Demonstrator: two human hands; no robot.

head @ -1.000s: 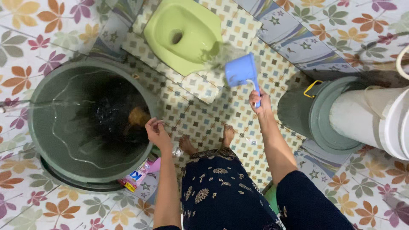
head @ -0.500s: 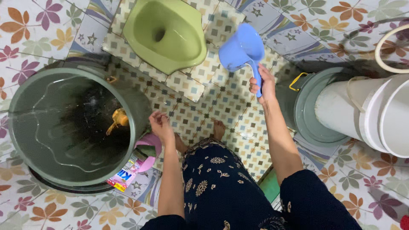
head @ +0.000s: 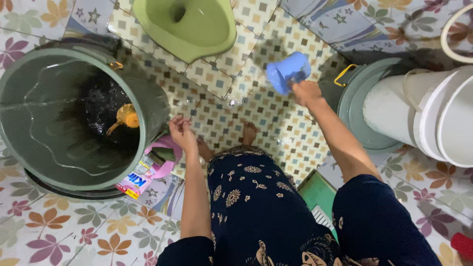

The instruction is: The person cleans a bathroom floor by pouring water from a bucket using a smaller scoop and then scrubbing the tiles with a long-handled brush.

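Observation:
My right hand [head: 305, 92] grips the handle of a blue plastic water scoop [head: 287, 72], tilted low over the wet checkered floor tiles [head: 217, 111]. A green squat toilet [head: 189, 23] lies just beyond, at the top of the view. My left hand [head: 181, 132] hangs free, fingers loosely curled, holding nothing, beside the rim of a large grey-green water tub [head: 148, 106]. An orange scoop [head: 124, 117] floats in the tub's dark water. My bare feet [head: 249, 132] stand on the tiles.
A grey lidded bucket with a yellow handle [head: 352, 106] and white stacked buckets [head: 433, 116] stand at the right. A pink dish [head: 167, 156] and a detergent packet [head: 137, 179] lie by the tub. A green mat [head: 318, 194] is under my right knee.
My right hand has brought the blue scoop down from a raised tilt to low over the floor. More water lies on the tiles. The left hand has barely moved.

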